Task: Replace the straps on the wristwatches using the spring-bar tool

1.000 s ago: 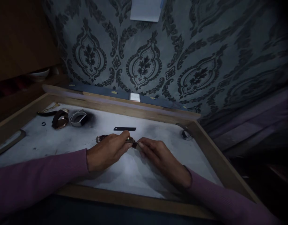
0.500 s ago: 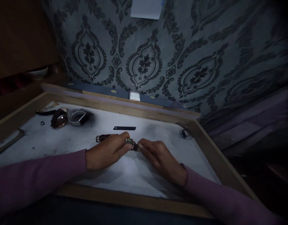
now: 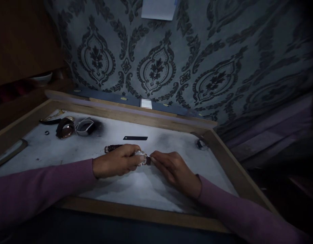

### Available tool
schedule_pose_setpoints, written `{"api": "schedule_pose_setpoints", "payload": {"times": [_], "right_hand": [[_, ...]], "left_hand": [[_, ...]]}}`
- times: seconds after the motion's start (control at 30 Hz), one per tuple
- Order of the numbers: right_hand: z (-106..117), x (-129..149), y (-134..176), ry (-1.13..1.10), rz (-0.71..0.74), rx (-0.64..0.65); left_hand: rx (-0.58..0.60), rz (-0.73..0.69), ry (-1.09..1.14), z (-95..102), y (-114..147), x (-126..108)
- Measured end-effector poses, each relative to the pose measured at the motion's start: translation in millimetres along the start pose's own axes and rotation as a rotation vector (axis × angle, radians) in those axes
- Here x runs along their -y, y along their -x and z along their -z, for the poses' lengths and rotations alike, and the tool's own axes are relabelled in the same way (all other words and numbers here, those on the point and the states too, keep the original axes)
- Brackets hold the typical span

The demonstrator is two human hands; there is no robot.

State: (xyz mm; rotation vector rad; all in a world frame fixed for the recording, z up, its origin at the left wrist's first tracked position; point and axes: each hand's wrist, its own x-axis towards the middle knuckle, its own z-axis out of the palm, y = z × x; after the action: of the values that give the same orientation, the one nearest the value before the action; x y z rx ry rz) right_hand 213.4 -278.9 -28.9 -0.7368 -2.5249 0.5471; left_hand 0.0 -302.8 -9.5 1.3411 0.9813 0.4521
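Note:
My left hand [image 3: 118, 161] is closed on a round metal watch [image 3: 140, 158], with the thumb across its face. A short dark brown strap piece [image 3: 148, 160] reaches from the watch's right side into my right hand [image 3: 175, 169], whose fingers pinch its end. Beside my left hand, a dark brown strap with a buckle [image 3: 113, 148] lies on the white surface, its right end hidden behind the fingers. A flat black blade-like strip [image 3: 135, 138] rests just beyond my hands.
Wooden rims [image 3: 237, 166] frame the white work surface [image 3: 131, 193]. At the back left lie a brown-strapped watch [image 3: 64, 128], a grey-banded watch [image 3: 84, 127] and a small black ring [image 3: 46, 133]. A dark round item [image 3: 202, 144] sits at the right, and a curved piece [image 3: 11, 154] lies far left.
My left hand has turned the watch so that its round face shows, where before it was seen edge-on. My right hand keeps its pinch on the strap piece.

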Motion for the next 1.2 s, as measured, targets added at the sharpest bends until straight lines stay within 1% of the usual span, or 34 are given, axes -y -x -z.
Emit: {"api": "schedule_pose_setpoints", "payload": {"times": [0.07, 0.1, 0.17, 0.27, 0.3, 0.37, 0.43, 0.53, 0.6, 0.67, 0.73, 0.8, 0.87, 0.9, 1.07, 1.13, 1.2], "right_hand": [[0.6, 2.1, -1.7, -0.044, -0.017, -0.024], [1.0, 3.4, -3.0, -0.096, -0.035, -0.026], [1.7, 5.6, -5.9, -0.261, -0.095, 0.0], [2.2, 6.7, -9.0, -0.5, -0.191, 0.066], [2.4, 6.7, -9.2, -0.523, -0.206, 0.076], [3.2, 6.9, -8.7, -0.453, -0.182, 0.067], [4.4, 8.0, -7.4, -0.294, -0.112, 0.041], [5.6, 11.0, -5.4, -0.1, -0.024, -0.003], [5.6, 12.5, -4.4, -0.048, 0.013, -0.031], [5.1, 12.8, -3.4, -0.018, 0.037, -0.057], [4.6, 11.8, -2.3, 0.007, 0.044, -0.066], [4.6, 10.5, -1.9, 0.013, 0.035, -0.06], [5.2, 9.8, -2.6, -0.033, 0.012, -0.044], [5.6, 9.9, -3.4, -0.083, -0.011, -0.028], [6.4, 11.6, -9.0, -0.457, -0.204, 0.042], [5.8, 11.6, -9.9, -0.538, -0.231, 0.033], [5.2, 11.3, -9.9, -0.553, -0.225, 0.026]], "left_hand": [[0.025, 0.039, 0.064, 0.4, -0.8, 0.7], [0.025, 0.022, 0.051, 0.8, -0.7, 0.7], [-0.016, -0.07, -0.074, 2.2, 0.2, -0.1], [-0.115, -0.219, -0.36, 4.6, 2.5, -2.2], [-0.136, -0.243, -0.425, 5.2, 3.2, -3.0], [-0.143, -0.256, -0.47, 5.8, 4.2, -4.7], [-0.107, -0.232, -0.405, 5.8, 4.6, -6.0], [0.017, -0.119, -0.125, 6.0, 4.3, -6.7], [0.105, -0.035, 0.07, 6.5, 3.7, -6.2], [0.17, 0.009, 0.195, 7.0, 2.9, -5.1], [0.197, 0.018, 0.256, 7.2, 2.1, -4.0], [0.195, 0.022, 0.26, 7.1, 1.6, -3.4], [0.166, 0.008, 0.19, 7.1, 1.7, -3.6], [0.138, -0.022, 0.119, 7.3, 1.9, -3.8], [-0.081, -0.292, -0.379, 8.8, 4.3, -6.1], [-0.117, -0.338, -0.466, 8.8, 5.2, -7.3], [-0.12, -0.348, -0.483, 8.5, 5.8, -8.3]]}}
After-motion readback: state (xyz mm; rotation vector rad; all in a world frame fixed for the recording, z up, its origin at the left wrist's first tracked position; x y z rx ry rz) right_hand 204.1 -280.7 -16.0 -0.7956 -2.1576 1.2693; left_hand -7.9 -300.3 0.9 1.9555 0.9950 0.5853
